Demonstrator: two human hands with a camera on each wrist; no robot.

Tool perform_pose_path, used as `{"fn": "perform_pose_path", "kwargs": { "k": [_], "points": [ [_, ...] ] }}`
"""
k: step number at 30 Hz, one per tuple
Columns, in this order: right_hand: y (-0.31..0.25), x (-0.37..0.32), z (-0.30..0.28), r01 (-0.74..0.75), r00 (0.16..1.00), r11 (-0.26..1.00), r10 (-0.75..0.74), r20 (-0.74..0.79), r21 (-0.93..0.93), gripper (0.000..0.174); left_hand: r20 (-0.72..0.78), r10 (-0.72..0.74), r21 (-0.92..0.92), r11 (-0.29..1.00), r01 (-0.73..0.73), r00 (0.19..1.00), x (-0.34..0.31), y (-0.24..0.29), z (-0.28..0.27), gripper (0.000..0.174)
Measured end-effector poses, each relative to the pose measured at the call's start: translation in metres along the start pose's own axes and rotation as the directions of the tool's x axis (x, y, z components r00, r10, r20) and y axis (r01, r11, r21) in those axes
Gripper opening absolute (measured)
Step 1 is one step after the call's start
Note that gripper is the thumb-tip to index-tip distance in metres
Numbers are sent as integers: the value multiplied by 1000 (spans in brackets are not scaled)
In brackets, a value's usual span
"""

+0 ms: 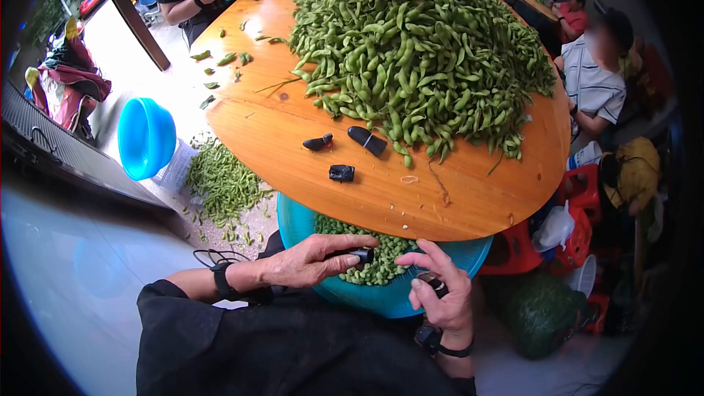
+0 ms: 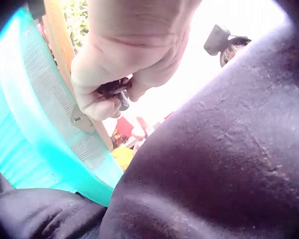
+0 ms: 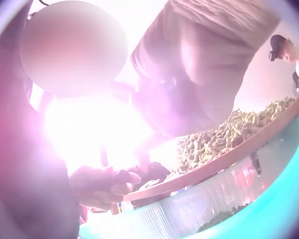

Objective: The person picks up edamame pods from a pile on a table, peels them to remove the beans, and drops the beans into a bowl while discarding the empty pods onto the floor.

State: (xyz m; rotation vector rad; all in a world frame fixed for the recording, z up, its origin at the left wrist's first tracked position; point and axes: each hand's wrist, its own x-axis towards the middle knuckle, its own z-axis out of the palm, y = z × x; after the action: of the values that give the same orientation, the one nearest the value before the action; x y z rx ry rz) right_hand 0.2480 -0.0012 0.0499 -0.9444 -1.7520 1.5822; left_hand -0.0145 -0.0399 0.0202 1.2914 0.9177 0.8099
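Observation:
In the head view my left hand (image 1: 312,259) holds a short black tube-like piece (image 1: 363,255) over the basin. The left wrist view shows a dark piece (image 2: 114,88) between its curled fingers and thumb. My right hand (image 1: 446,293) is beside it, index finger extended, with a small dark piece (image 1: 433,284) held at the thumb and curled fingers. Below both hands, shelled green beans (image 1: 378,268) lie in the turquoise basin (image 1: 293,224). Glare washes out much of the right wrist view.
A heap of soybean pods (image 1: 418,51) covers much of the wooden table (image 1: 271,132). Several black pieces (image 1: 367,141) lie near its front edge. Pods (image 1: 224,180) are spread on the floor at left, by a blue basin (image 1: 147,138). Red stools (image 1: 579,227) stand at right; people sit around.

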Motion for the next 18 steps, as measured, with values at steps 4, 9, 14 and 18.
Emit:
{"fn": "perform_pose_path", "kwargs": {
  "k": [4,9,14,18],
  "points": [
    [8,6,21,149,988,983,-153,-32,-103,62,26,-125,-196,972,127,992,-1,-2,0,42],
    [12,7,25,202,979,962,-205,4,-185,64,88,-153,-255,952,170,984,0,-17,-2,37],
    [14,6,35,196,981,936,-188,53,-292,66,-117,305,262,928,-267,945,7,-31,10,37],
    [14,3,34,19,992,999,-23,122,27,67,-103,435,418,835,-358,894,11,-22,21,44]
  ]
}}
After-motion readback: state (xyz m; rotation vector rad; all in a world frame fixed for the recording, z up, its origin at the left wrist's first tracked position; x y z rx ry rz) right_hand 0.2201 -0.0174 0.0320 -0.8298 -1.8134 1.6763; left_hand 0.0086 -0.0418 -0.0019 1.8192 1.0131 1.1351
